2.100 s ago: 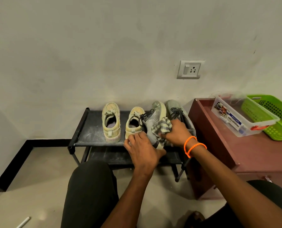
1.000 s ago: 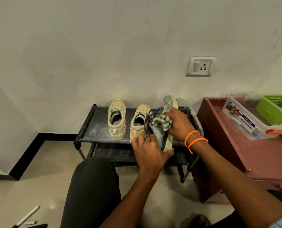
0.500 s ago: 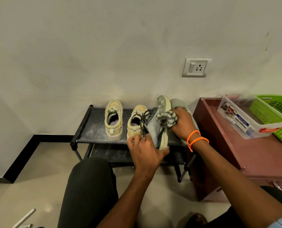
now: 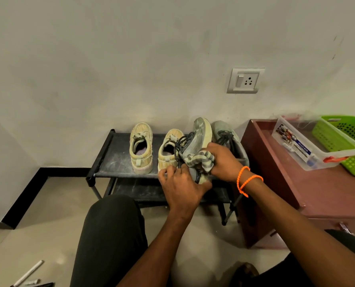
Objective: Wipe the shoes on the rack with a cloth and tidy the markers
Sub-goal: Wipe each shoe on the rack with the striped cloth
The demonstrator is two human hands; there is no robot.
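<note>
Grey lace-up sneaker (image 4: pixel 195 141) tipped on side, long axis 12–6; left hand (image 4: pixel 182 189) fingers clamped on heel at 6, right hand (image 4: pixel 222 160) fingers pinching striped grey cloth (image 4: pixel 203 160) against its 3 o'clock flank

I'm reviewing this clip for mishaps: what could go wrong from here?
The grey shoe is tipped on its side at the rack front edge, held by the left hand; it might slip off. Its loose laces could snag the cloth in the right hand.

Markers (image 4: pixel 28 274) cut off; box label (image 4: pixel 296 145) unreadable.
</note>
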